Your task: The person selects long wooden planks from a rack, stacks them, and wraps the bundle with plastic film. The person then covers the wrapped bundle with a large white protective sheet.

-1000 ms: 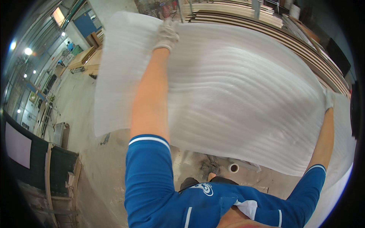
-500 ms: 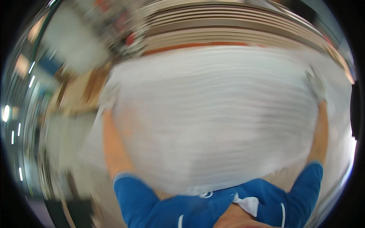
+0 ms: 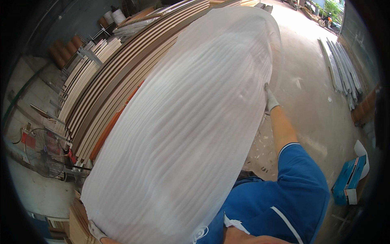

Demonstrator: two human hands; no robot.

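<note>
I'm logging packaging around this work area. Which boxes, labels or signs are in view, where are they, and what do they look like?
Blue carton: on the concrete floor at the far right, rectangular, blue with a white end panel.
Red tag or sign: at the left edge beside the standing fan, small and roughly rectangular; too small to tell more.
No screens in view.
</note>
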